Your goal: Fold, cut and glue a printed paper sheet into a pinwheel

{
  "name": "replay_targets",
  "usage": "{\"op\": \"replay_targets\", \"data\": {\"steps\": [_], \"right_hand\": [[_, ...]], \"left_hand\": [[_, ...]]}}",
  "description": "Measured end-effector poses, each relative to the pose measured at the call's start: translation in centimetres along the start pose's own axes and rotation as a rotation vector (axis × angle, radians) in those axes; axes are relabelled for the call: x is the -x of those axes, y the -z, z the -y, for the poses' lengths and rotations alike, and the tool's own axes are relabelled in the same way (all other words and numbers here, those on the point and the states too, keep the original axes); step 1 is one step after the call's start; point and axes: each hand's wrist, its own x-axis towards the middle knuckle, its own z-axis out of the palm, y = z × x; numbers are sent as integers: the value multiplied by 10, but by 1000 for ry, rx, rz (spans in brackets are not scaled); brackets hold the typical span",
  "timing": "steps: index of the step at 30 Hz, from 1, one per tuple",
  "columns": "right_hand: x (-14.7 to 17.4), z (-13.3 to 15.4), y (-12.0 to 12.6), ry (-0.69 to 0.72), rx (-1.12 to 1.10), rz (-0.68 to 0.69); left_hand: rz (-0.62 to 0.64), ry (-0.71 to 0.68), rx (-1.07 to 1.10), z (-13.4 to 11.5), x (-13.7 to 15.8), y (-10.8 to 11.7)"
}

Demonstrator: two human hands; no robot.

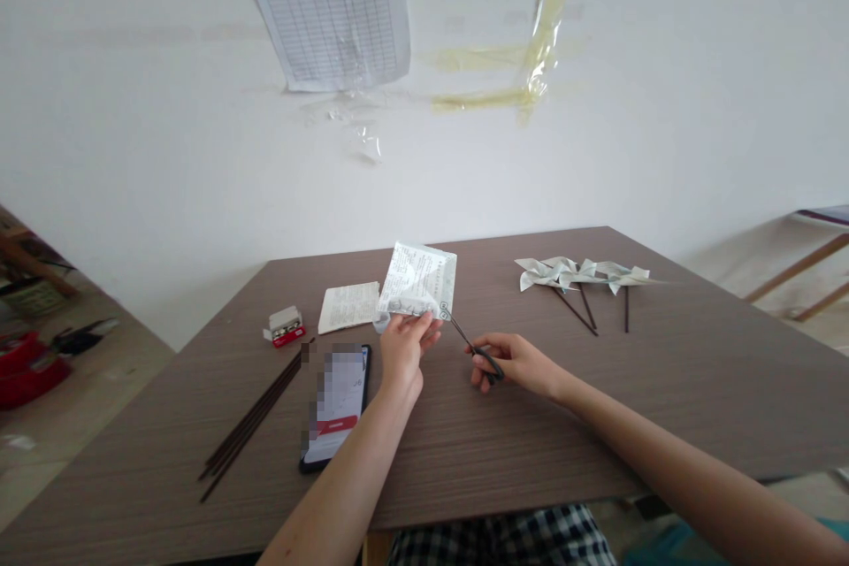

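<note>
**Partway there: several made up, plenty waiting**

From where I stand, the work spreads over the whole counter (703, 380) and looks well begun but not finished. Beyond the right hand (514, 363) and further off to its right lie folded paper pinwheels (563, 271); their heads overlap, so I go by the three dark sticks under them and count three, which I take to be complete. On the other side, left of the left hand (406, 352), a bundle of bare sticks (256, 416) lies slantwise with no paper on it, so I judge that part undone. A phone (345, 385) lies nearer those left fingers, its screen lit. Just past them on the left sits a flat stack of paper (348, 305), unfolded as far as I can see, and further left stands a small open red-and-white box (286, 327), its contents too tiny to name.

Now the fingers. The left ones are closed on the near edge of a printed paper square (417, 279), thumb on top, the sheet tilted up above the counter. It has no stick, so I reckon it is at an early stage. The right fingers are wrapped around the handles of dark scissors (487, 363); the blades look together, their tips at the sheet's near right corner, beside the left fingertips. Whether they bite the paper, I cannot tell.
</note>
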Motion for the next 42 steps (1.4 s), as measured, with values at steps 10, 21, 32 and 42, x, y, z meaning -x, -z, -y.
{"op": "replay_targets", "data": {"steps": [10,21,32,42], "right_hand": [[-2,-6,-2,20,-42,-6],[-1,-3,-3,24,-22,-10],[-2,-6,0,31,-23,-5],[-2,-4,-1,27,-16,-12]], "left_hand": [[18,32,-24,3,-5,4],[16,72,-13,0,-1,2],[25,81,-11,-3,1,0],[31,87,-10,-3,2,-1]]}}
